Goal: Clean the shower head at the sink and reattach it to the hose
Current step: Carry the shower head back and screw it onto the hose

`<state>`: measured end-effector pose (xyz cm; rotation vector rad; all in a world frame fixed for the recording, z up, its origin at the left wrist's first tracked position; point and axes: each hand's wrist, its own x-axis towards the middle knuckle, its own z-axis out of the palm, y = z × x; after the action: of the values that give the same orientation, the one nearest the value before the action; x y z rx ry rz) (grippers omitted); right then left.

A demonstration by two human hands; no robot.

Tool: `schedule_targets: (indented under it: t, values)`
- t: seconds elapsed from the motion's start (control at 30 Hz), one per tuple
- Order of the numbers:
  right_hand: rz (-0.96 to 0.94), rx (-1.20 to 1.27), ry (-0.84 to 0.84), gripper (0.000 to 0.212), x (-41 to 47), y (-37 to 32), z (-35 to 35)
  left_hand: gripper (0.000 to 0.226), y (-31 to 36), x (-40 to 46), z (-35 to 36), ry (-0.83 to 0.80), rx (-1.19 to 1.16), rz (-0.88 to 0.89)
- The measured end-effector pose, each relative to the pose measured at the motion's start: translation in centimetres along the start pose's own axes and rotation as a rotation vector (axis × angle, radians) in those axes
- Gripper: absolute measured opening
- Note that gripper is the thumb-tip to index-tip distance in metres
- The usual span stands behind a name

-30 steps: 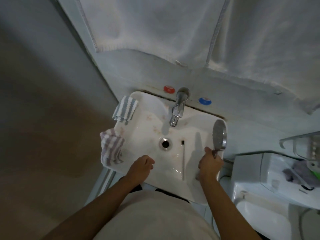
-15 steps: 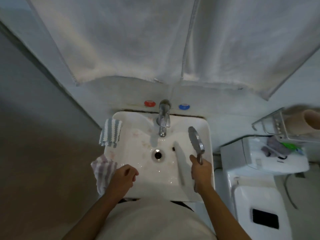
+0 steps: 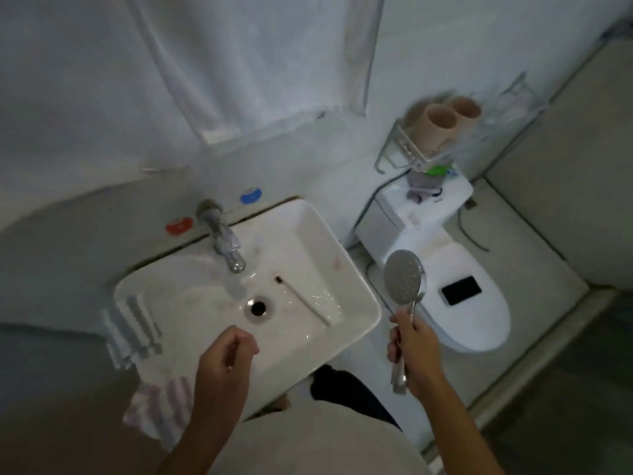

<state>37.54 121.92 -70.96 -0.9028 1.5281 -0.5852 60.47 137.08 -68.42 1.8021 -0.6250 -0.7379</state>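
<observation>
My right hand [image 3: 414, 347] grips the handle of the chrome shower head [image 3: 403, 277], which stands upright with its round spray face towards me, off the right edge of the white sink [image 3: 356, 289]. No hose is in view. My left hand [image 3: 224, 358] hovers over the sink's front rim with fingers loosely curled and nothing in it. A toothbrush [image 3: 303, 299] lies in the wet basin to the right of the drain [image 3: 258, 307]. The chrome tap [image 3: 222, 236] stands at the back of the sink between a red knob [image 3: 178, 225] and a blue knob [image 3: 250, 195].
Striped cloths hang over the sink's left rim [image 3: 132, 323] and front left corner [image 3: 161, 406]. A toilet [image 3: 479, 323] with a black phone [image 3: 460, 290] on its lid stands to the right. A wall rack [image 3: 421, 149] holds two cups. White towels [image 3: 205, 63] hang above.
The view has swung to the right, bringing the toilet and rack into sight. My right hand has carried the shower head from over the basin to beyond the sink's right edge.
</observation>
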Motion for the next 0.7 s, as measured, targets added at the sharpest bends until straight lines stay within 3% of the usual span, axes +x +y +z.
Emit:
schedule_targets:
  t: [0.23,0.37,0.5,0.7]
  values:
    - [0.152,0.352,0.305,0.036,-8.8,5.6,-8.5,0.023,1.4,-2.5,5.7,-0.497,0.088,0.133]
    - [0.241,0.620,0.418,0.035,-11.8,8.0,-11.4,0.031,1.6,-3.1,7.3,-0.600,0.149,0.140]
    - [0.269,0.724,0.457,0.036,-13.4,9.5,-14.6,0.037,2.2,-4.6,10.7,-0.688,0.187,0.142]
    - [0.253,0.738,0.456,0.031,-14.2,10.7,-20.1,0.019,4.3,-8.6,17.1,-0.776,0.189,0.169]
